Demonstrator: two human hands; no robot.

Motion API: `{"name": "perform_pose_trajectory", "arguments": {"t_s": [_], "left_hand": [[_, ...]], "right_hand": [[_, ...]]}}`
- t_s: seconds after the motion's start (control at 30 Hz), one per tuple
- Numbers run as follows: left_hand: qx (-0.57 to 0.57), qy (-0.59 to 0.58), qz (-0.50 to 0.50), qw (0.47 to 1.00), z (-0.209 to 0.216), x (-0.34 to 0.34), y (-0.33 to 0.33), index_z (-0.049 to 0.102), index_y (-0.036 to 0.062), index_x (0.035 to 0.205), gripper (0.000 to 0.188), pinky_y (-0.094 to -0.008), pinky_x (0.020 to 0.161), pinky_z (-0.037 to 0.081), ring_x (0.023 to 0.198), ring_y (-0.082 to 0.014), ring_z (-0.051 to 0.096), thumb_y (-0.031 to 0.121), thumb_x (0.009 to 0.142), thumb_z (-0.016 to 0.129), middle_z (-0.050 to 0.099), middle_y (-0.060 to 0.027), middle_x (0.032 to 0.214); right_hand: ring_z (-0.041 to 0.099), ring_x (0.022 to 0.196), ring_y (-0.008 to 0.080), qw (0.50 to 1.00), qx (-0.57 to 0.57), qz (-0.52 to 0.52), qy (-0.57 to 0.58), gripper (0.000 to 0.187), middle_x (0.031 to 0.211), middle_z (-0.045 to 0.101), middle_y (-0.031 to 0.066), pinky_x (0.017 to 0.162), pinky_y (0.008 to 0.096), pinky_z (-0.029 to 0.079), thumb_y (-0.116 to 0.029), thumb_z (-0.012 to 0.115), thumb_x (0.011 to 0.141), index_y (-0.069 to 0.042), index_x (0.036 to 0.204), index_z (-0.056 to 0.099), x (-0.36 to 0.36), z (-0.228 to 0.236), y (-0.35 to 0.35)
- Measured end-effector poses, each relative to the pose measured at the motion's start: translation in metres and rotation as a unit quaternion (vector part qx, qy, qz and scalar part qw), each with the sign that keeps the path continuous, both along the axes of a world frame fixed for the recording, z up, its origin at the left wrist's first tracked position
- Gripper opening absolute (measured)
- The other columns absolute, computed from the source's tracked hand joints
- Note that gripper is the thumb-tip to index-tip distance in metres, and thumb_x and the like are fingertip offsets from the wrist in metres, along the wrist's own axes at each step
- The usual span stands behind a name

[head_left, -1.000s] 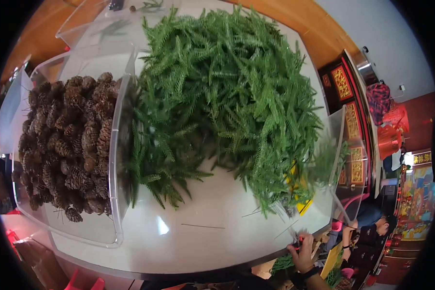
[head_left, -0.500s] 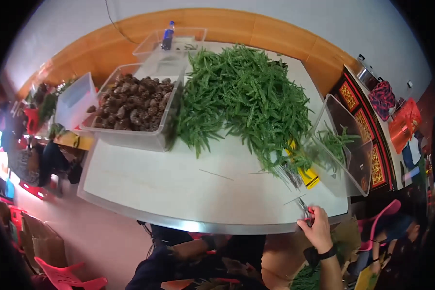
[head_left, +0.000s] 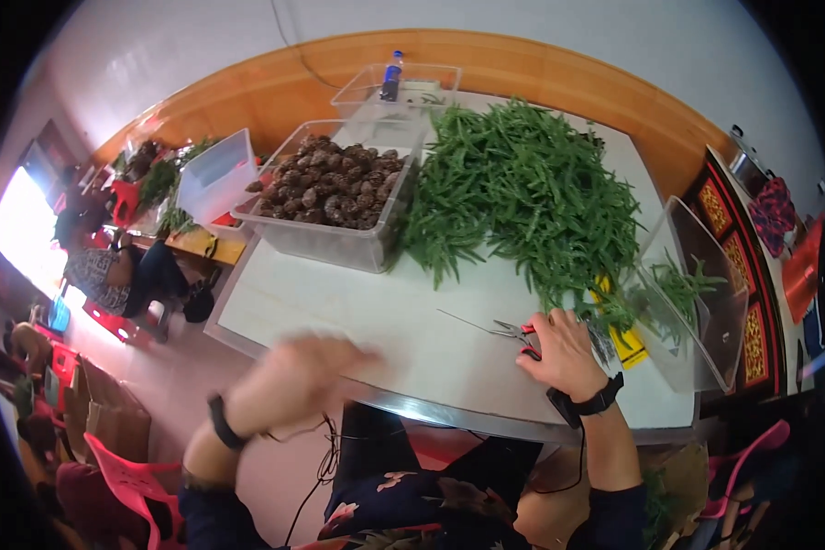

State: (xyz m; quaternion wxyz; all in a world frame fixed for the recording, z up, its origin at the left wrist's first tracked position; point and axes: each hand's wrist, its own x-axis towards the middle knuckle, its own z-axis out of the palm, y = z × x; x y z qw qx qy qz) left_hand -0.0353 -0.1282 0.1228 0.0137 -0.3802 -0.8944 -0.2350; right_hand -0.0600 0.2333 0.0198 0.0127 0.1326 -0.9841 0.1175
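Across your tabletop, the greenery is heaped beyond your hands; your left hand blurs over the near edge, its grip impossible to tell; your right hand has its grip closed round the pliers, tips pointing left; the wire slants left and away from those tips, nearer your right hand; whether they pinch it, you cannot tell.
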Motion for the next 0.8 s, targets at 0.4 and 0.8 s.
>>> {"name": "perform_pose_trajectory", "arguments": {"t_s": [0.4, 0.8], "left_hand": [[-0.102, 0.085, 0.340, 0.931, 0.018, -0.246, -0.176, 0.070, 0.0043, 0.105, 0.026, -0.0364, 0.072, 0.052, 0.080, -0.0262, 0.067, 0.015, 0.082, 0.068, 0.069, -0.0143, 0.087], [-0.234, 0.115, 0.346, 0.901, 0.008, -0.252, -0.174, 0.073, 0.0081, 0.082, 0.013, -0.0417, 0.073, 0.053, 0.083, -0.0321, 0.068, 0.021, 0.080, 0.070, 0.070, -0.0152, 0.081]], "right_hand": [[0.047, 0.109, 0.0333, 0.997, -0.056, -0.011, -0.047, 0.047, 0.105, 0.052, 0.0142, 0.090, 0.0461, 0.038, -0.025, 0.074, 0.068, -0.012, 0.109, 0.056, -0.028, -0.020, -0.010], [0.053, 0.095, 0.0290, 0.994, -0.072, 0.030, 0.072, 0.038, 0.099, 0.055, 0.0059, 0.086, 0.0422, 0.037, -0.030, 0.079, 0.071, -0.012, 0.099, 0.062, -0.022, -0.018, -0.012]]}}
